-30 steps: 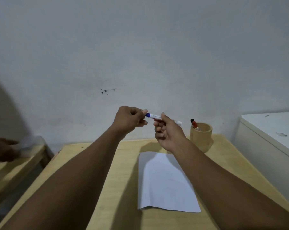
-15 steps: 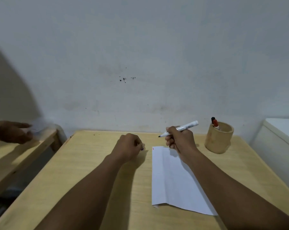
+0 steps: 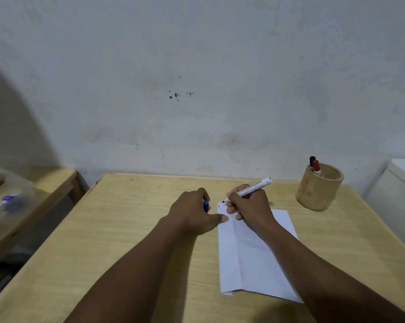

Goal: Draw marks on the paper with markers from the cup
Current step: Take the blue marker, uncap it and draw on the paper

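Observation:
A white sheet of paper point(image 3: 250, 252) lies on the wooden table point(image 3: 131, 229), with a small red mark near its top left corner. My right hand point(image 3: 250, 206) grips an uncapped white marker point(image 3: 252, 188), its dark tip just above that corner. My left hand point(image 3: 192, 212) rests on the table at the paper's left edge, curled around the blue cap point(image 3: 206, 206), thumb touching the sheet. A wooden cup point(image 3: 319, 190) at the back right holds a red-capped marker point(image 3: 316, 166) and a black-capped one.
A white cabinet point(image 3: 397, 192) stands right of the table. On the left is a lower wooden bench point(image 3: 40, 197) with a clear plastic item and a blue object; another person's hand shows at that edge. The wall runs close behind.
The cap came off the marker into my left hand. Both hands dropped to the table; the marker tip has come down to the paper's top left corner.

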Tool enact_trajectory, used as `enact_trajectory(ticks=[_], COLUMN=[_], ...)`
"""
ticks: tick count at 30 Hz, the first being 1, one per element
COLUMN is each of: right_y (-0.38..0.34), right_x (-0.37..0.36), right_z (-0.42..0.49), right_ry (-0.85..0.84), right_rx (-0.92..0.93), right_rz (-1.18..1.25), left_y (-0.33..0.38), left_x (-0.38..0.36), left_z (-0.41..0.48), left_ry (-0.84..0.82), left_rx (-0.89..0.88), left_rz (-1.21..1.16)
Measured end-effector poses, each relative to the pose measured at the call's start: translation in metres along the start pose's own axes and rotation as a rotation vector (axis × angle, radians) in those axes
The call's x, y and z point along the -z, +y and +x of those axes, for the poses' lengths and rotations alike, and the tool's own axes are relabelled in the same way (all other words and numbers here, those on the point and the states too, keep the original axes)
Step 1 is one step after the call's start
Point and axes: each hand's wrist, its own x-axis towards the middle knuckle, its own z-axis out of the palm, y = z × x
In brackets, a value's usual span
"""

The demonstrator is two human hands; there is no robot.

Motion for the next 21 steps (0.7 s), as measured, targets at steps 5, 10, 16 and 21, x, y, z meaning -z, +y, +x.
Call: enact_trajectory(ticks=[5, 10, 16, 21], right_y=[0.004, 0.009, 0.014, 0.013], right_x=[-0.002, -0.002, -0.005, -0.003], right_z=[-0.001, -0.002, 0.0, 0.001], right_ry=[0.021, 0.037, 0.065, 0.044], right_rx=[0.062, 0.112, 0.161, 0.119], right_rz=[-0.109, -0.172, -0.268, -0.265], left_y=[-0.001, -0.002, -0.001, 0.0], left_x=[-0.004, -0.006, -0.006, -0.004], left_z=[0.002, 0.002, 0.002, 0.002], left_ry=[-0.005, 0.002, -0.015, -0.023], left_rx=[-0.027, -0.02, -0.002, 0.014], left_rz=[0.016, 0.019, 0.006, 0.005])
